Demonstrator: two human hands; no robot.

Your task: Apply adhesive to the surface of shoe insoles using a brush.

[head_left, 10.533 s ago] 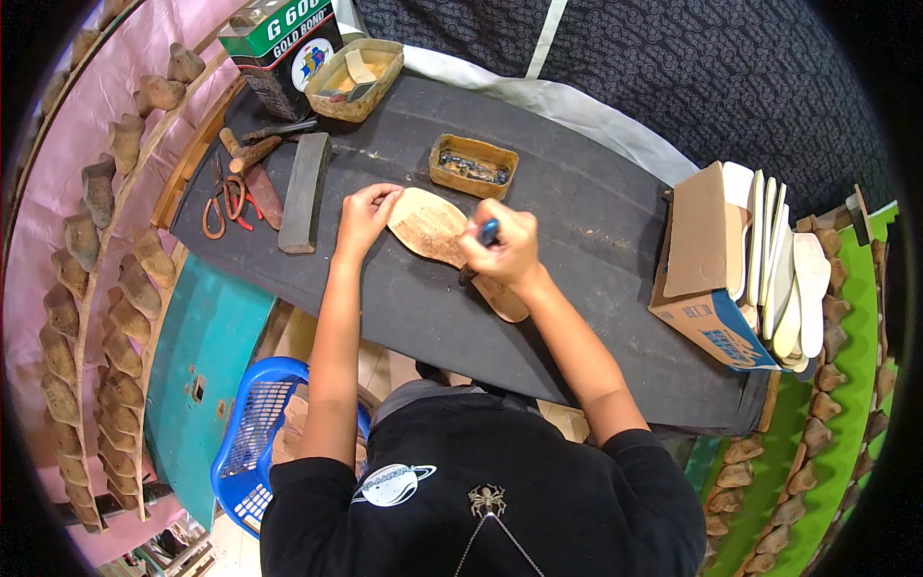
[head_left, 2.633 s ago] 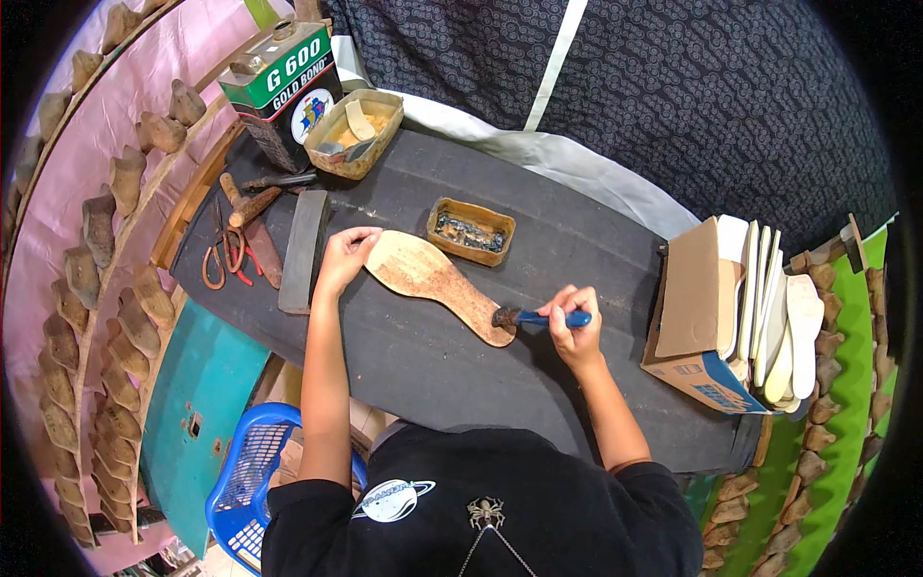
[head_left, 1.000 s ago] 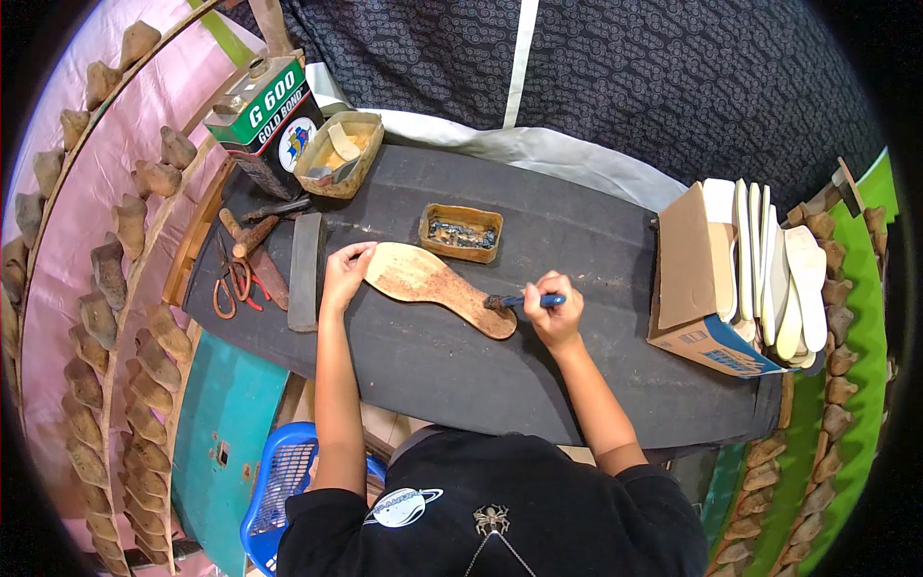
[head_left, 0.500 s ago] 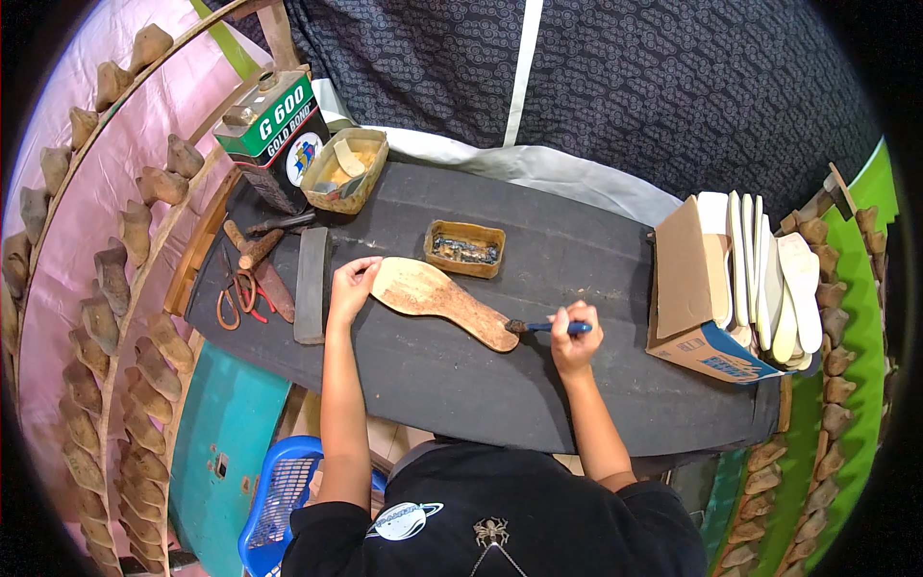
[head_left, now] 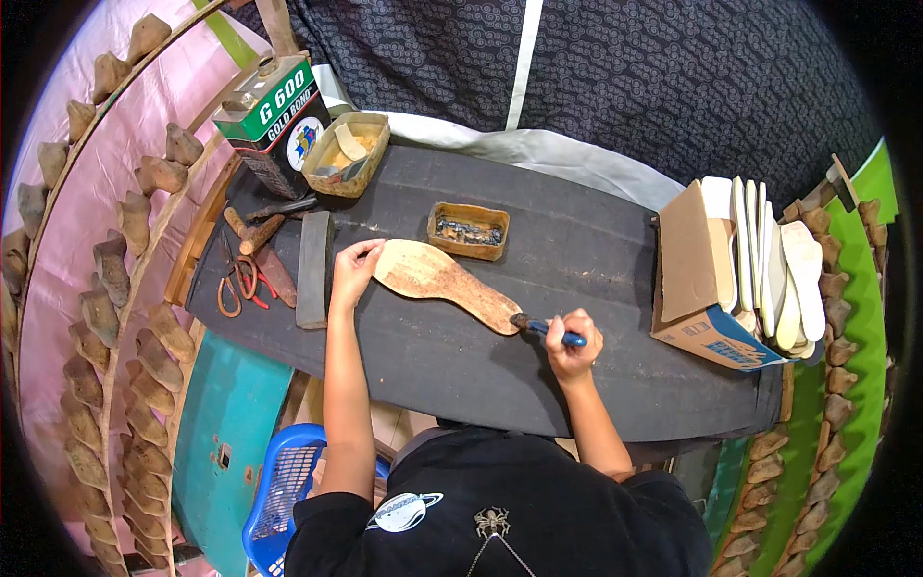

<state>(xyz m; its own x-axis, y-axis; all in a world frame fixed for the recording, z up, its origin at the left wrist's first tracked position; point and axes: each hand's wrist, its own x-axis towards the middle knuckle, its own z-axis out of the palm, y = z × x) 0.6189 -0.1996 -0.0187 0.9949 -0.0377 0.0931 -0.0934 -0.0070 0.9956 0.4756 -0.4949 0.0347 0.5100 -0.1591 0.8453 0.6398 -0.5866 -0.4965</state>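
Observation:
My left hand [head_left: 355, 273] pinches the wide end of a tan, sole-shaped shoe piece [head_left: 435, 273] between thumb and fingers. The piece lies slanted over the black-covered table, its narrow end toward the right. Much of its surface looks darker and mottled; the wide end is paler. In my right hand [head_left: 575, 350] is a small brush [head_left: 536, 325] with a blue handle, fingers closed around it. Its dark bristles touch the rim of the narrow end. Just beyond the piece stands a small rectangular tan container [head_left: 497, 252] with dark, glossy residue inside.
A green and black metal can [head_left: 279, 120] and a tub [head_left: 358, 183] with a pale spatula stand back left. Scissors [head_left: 231, 288], a hammer [head_left: 255, 234] and a grey block [head_left: 313, 269] lie left. A cardboard box [head_left: 685, 260] of white sole shapes stands right. Shoe lasts [head_left: 149, 385] line side racks.
My right hand has come slightly nearer to me, and the brush has slid along the edge of the narrow end. The left hand keeps its pinch. The whole view has shifted a little.

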